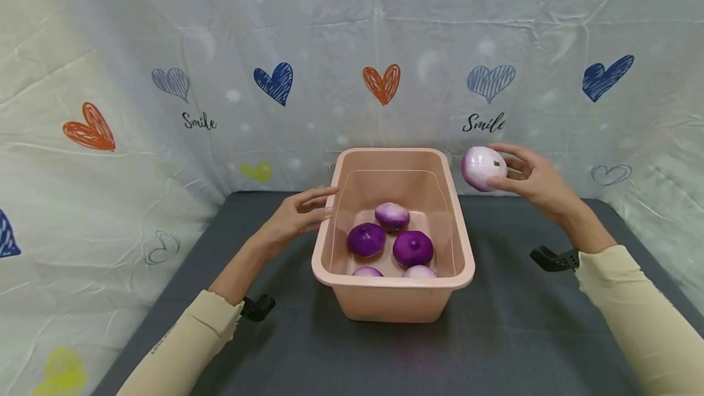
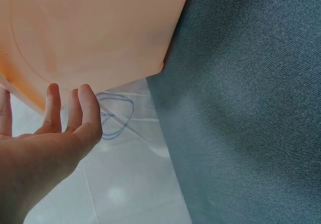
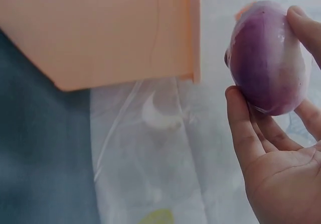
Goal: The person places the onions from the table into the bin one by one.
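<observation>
In the head view, my right hand [image 1: 530,179] holds a glossy purple-and-white onion [image 1: 484,168] in the air, right of a peach plastic tub. The right wrist view shows the onion [image 3: 268,58] pinched between thumb and fingers of my right hand [image 3: 281,169]. My left hand [image 1: 294,219] touches the left side of the tub [image 1: 393,299] near its rim. The left wrist view has the fingers of that hand [image 2: 50,148] loosely bent by the tub wall [image 2: 95,33]. Inside the tub lie several onions, among them a dark purple onion [image 1: 412,249] and a paler onion [image 1: 392,216].
The tub stands on a dark grey cloth-covered table [image 1: 264,347]. Behind and beside it hangs a pale plastic sheet [image 1: 324,17] printed with hearts and the word Smile. Black straps [image 1: 552,260] sit on both wrists.
</observation>
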Motion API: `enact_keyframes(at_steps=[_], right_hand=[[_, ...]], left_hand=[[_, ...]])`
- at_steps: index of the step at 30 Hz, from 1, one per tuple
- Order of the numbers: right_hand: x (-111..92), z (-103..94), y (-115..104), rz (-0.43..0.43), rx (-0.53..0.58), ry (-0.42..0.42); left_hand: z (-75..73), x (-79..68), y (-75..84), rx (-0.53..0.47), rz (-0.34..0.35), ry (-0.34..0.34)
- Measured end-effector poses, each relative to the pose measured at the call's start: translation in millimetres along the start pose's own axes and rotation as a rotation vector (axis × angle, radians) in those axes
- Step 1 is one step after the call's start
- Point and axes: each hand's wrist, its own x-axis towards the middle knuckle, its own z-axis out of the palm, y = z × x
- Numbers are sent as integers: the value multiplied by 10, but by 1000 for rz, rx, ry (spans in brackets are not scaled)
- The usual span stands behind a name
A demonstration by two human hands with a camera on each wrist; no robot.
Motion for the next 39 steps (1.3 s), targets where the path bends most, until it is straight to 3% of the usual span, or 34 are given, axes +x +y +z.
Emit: enact_keyframes(at_steps=[24,39], right_hand=[[324,376,-278,-122,115,-165],[464,600,-437,-155,72,-297]], left_hand=[[1,-5,-16,-8,0,-12],[4,-11,-29,3,0,-11]])
